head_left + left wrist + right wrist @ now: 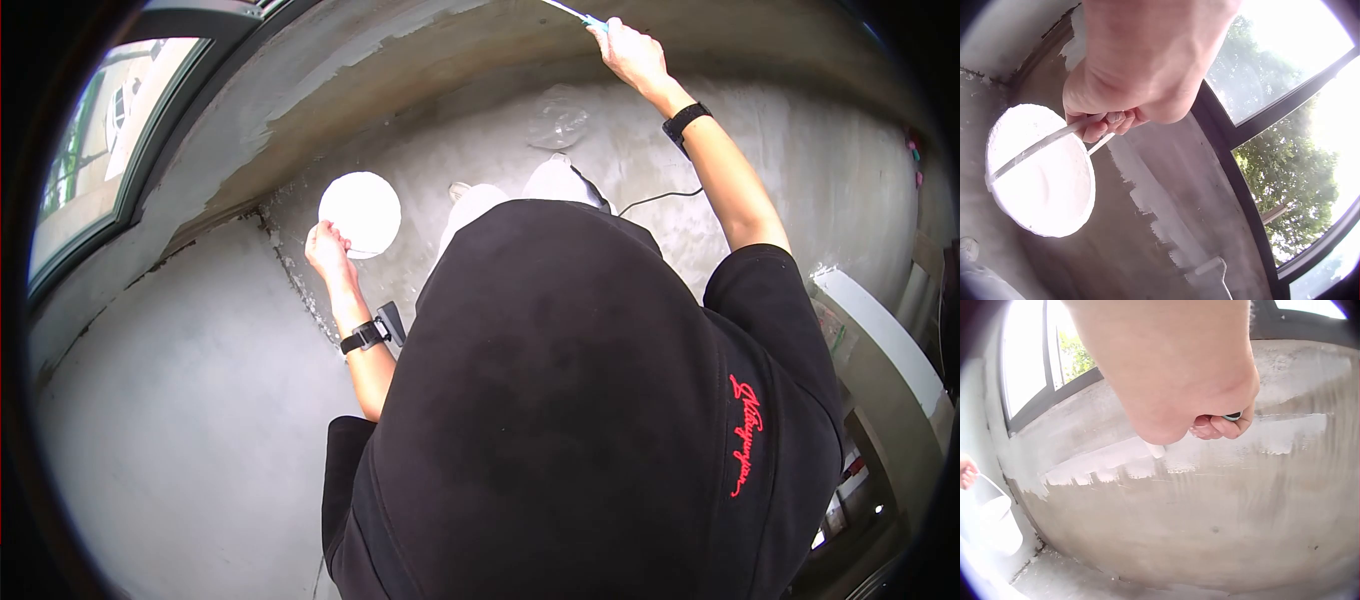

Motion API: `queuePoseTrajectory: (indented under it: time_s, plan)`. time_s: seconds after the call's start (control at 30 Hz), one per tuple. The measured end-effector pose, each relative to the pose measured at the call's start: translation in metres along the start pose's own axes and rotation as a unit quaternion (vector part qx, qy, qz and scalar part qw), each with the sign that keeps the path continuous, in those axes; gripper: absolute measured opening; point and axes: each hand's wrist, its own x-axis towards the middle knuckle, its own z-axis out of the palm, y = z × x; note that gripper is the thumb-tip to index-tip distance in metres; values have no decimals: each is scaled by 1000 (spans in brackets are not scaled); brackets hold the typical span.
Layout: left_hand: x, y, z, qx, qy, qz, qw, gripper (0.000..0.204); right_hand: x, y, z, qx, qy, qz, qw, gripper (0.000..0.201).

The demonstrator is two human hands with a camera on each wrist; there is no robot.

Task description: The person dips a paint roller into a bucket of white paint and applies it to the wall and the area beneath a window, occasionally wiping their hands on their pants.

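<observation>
My left hand point(330, 255) grips the bail handle point(1038, 150) of a white bucket point(1079, 181), fingers curled round it. The bucket hangs from that handle, its open top and bright white inside facing the left wrist view. With my right hand point(632, 58) I hold a paint roller by its handle point(592, 21), stretched out toward the wall. The white roller head point(1156, 450) is partly hidden behind that hand in the right wrist view, at the lower edge of a fresh white band point(1097, 465) on the wall. In the left wrist view the roller point(1209, 265) lies against this band.
A dark-framed window point(1229, 134) sits above the painted wall point(1222, 512). On the grey floor lie a crumpled clear plastic sheet point(560, 125) and a dark cable point(660, 196) beside the person's feet. A curved pale ledge point(885, 330) stands at the right.
</observation>
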Motion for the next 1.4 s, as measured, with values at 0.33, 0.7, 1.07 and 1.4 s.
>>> queuePoseTrajectory:
  time_s: [0.33, 0.7, 1.07, 1.4]
  plan:
    - [-6, 18, 14, 5, -62, 50, 997, 12, -65, 59, -47, -40, 90, 86, 991, 45]
    - [-42, 53, 18, 31, -134, 92, 986, 14, -130, 79, -128, -32, 96, 216, 971, 47]
    - [-115, 95, 54, 53, -206, 114, 970, 14, -196, 99, -203, 71, 78, 289, 952, 55]
    - [-146, 115, 66, 81, -265, 133, 951, 16, -236, 6, -255, 263, -29, 180, 947, 52]
